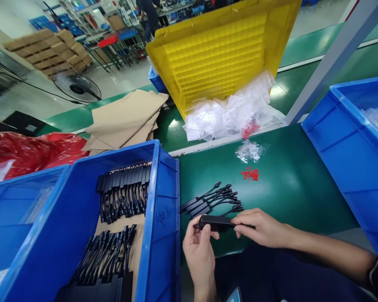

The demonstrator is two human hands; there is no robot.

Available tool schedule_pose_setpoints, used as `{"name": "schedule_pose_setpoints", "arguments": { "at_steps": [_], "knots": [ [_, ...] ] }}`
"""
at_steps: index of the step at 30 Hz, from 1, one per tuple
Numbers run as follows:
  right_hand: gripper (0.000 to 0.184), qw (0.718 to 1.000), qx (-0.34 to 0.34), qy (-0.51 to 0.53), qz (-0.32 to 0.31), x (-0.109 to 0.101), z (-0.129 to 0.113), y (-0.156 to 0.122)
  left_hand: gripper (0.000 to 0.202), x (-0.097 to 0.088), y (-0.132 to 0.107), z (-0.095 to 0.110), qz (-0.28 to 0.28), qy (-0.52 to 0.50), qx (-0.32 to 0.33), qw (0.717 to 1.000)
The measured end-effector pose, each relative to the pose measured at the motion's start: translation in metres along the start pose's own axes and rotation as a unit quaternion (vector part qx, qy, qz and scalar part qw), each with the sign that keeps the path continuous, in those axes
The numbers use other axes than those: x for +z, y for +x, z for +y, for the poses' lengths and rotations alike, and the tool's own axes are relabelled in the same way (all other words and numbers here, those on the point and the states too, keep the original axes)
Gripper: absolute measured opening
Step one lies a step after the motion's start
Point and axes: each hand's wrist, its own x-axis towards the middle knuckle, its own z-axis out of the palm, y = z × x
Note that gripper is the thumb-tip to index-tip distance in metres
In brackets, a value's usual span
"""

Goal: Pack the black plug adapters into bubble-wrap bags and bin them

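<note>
Between my two hands, above the near edge of the green tabletop, is a black cable module (216,223) with a flat rectangular body. My left hand (201,247) grips its left end, thumb in front. The fingers of my right hand (261,226) pinch the cable at its right end. Just beyond lies a small pile of similar black modules (204,204), their connector ends tipped with red and pointing right. Loose red rings (250,173) are scattered on the table farther back. Behind these sit small clear plastic pieces (249,151).
At left a blue bin (162,209) holds rows of black modules on cardboard. Another blue bin (349,147) stands at right. A yellow tray (214,54) leans at the back behind bubble-wrap bags (220,117). Cardboard sheets (126,117) and a grey post (334,63) are nearby.
</note>
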Motion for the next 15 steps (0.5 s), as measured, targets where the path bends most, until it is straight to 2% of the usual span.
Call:
{"name": "schedule_pose_setpoints", "arguments": {
  "at_steps": [2, 4, 7, 10, 12, 15],
  "knots": [
    [0.024, 0.995, -0.013, -0.047, 0.090, 0.001, -0.002, 0.003, 0.035, 0.012, 0.007, -0.003, -0.006, -0.065, -0.020, 0.998],
    [0.022, 0.979, -0.048, -0.133, 0.145, 0.003, -0.002, 0.005, 0.039, 0.018, 0.011, -0.005, -0.033, -0.095, -0.038, 0.994],
    [0.022, 0.971, -0.086, -0.179, 0.131, 0.004, -0.002, 0.008, 0.038, 0.018, 0.013, -0.007, -0.064, -0.104, -0.048, 0.991],
    [0.019, 0.983, -0.079, -0.099, 0.132, -0.002, -0.006, 0.012, 0.031, 0.017, 0.013, -0.005, -0.080, -0.112, -0.060, 0.989],
    [0.022, 0.983, -0.078, -0.068, 0.150, -0.010, -0.010, 0.016, 0.029, 0.020, 0.012, -0.004, -0.078, -0.119, -0.083, 0.986],
    [0.025, 0.979, -0.093, -0.086, 0.157, -0.019, -0.015, 0.024, 0.033, 0.030, 0.010, -0.004, -0.054, -0.142, -0.144, 0.978]
  ]
}}
